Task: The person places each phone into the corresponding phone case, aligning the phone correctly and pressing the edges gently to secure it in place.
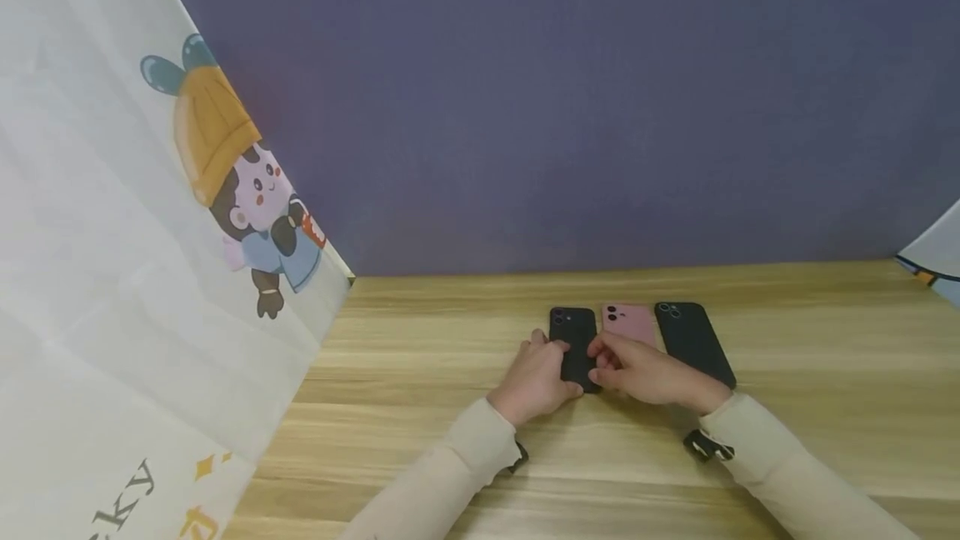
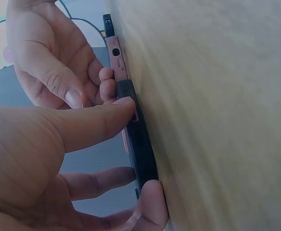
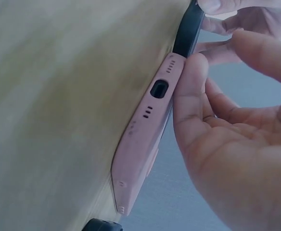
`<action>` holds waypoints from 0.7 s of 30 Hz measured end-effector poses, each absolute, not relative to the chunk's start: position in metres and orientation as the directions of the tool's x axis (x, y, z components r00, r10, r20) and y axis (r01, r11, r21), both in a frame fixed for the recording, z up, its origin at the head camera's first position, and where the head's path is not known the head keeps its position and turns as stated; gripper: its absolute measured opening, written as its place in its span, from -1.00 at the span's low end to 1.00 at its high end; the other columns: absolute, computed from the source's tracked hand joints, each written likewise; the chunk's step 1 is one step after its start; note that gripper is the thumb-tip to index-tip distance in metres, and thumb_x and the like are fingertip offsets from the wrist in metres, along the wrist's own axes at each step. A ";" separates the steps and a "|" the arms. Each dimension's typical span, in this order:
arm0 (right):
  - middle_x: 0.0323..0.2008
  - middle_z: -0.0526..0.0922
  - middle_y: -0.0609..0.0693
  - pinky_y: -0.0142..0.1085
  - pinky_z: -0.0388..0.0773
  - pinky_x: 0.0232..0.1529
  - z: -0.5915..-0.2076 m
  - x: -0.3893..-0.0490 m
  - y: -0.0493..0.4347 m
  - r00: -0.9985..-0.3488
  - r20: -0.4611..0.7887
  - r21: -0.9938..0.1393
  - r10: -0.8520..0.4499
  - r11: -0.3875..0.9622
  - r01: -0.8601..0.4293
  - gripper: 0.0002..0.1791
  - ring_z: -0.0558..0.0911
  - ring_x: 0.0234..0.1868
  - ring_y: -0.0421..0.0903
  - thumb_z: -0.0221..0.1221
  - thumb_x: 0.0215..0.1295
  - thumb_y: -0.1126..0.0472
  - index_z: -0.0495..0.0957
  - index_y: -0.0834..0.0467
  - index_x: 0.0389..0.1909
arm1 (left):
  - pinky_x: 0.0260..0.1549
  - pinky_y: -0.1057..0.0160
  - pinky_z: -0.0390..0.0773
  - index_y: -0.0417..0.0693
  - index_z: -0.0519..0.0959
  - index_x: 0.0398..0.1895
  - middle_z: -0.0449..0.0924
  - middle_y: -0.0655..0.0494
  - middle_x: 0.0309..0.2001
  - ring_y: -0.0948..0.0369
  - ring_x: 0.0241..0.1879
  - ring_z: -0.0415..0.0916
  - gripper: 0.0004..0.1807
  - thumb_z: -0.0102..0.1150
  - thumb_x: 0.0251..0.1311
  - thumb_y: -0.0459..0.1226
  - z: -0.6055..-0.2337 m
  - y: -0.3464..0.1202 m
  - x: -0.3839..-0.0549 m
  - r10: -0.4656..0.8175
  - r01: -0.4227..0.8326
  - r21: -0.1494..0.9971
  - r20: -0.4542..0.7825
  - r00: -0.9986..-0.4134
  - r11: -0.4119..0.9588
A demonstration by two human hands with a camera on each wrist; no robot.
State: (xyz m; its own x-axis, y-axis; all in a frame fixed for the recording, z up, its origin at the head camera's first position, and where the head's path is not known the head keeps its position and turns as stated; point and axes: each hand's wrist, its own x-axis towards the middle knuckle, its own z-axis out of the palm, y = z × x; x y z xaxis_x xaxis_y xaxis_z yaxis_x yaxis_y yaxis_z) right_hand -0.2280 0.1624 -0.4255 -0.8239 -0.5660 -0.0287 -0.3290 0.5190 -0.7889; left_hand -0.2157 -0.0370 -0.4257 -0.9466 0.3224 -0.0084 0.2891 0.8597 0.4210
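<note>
A phone in a black case [image 1: 578,361] lies with its camera side up on the wooden table. My left hand [image 1: 535,377] grips it, the thumb against its bottom end and the other fingers along its left side and back. Over the seam between this phone and the pink-cased phone [image 1: 628,322] beside it is my right hand [image 1: 645,369], its fingers loosely bent and fingertips right at the black phone's right edge. In the right wrist view the port and speaker holes of the pink phone [image 3: 147,108] show below that hand.
Another phone in a black case [image 1: 693,344] lies to the right of the pink one, partly behind the right wrist. A dark blue-grey panel [image 1: 600,107] rises behind the table [image 1: 420,357]. On the left hangs a white sheet [image 1: 90,232] with a cartoon figure.
</note>
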 end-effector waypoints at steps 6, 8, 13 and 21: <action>-0.27 0.54 0.06 -0.37 0.54 -0.43 -0.428 -0.229 0.158 -0.812 -0.040 -0.801 -0.582 0.504 -0.322 -0.64 0.53 -0.39 -0.17 0.19 0.46 0.22 0.40 0.38 0.08 | 0.09 0.16 0.60 -0.11 0.54 0.33 0.49 -0.18 0.19 0.04 0.03 0.49 -0.27 0.53 0.10 -0.05 -0.427 -0.042 -0.214 0.310 0.269 0.417 -0.034 -0.950 0.868; -0.25 0.54 0.06 -0.36 0.55 -0.42 -0.428 -0.229 0.158 -0.805 -0.050 -0.809 -0.591 0.496 -0.314 -0.64 0.54 -0.38 -0.15 0.18 0.47 0.21 0.39 0.38 0.10 | 0.07 0.16 0.60 -0.12 0.54 0.33 0.49 -0.18 0.17 0.05 0.00 0.49 -0.26 0.54 0.09 -0.06 -0.427 -0.044 -0.215 0.311 0.265 0.427 -0.040 -0.950 0.864; -0.21 0.56 0.05 -0.37 0.55 -0.37 -0.425 -0.228 0.164 -0.789 -0.048 -0.796 -0.612 0.501 -0.340 -0.62 0.54 -0.29 -0.15 0.18 0.49 0.18 0.40 0.37 0.12 | 0.02 0.19 0.60 -0.08 0.51 0.36 0.49 -0.13 0.14 0.12 -0.05 0.49 -0.26 0.51 0.12 -0.04 -0.425 -0.047 -0.219 0.338 0.274 0.464 -0.058 -0.939 0.842; -0.09 0.61 0.02 -0.36 0.56 -0.25 -0.415 -0.224 0.187 -0.749 -0.094 -0.755 -0.656 0.537 -0.376 -0.56 0.57 -0.14 -0.20 0.13 0.54 0.07 0.40 0.30 0.22 | 0.12 0.17 0.59 0.03 0.49 0.39 0.50 -0.06 0.23 0.15 0.08 0.52 -0.33 0.34 0.27 0.08 -0.420 -0.047 -0.227 0.415 0.321 0.473 -0.108 -0.903 0.821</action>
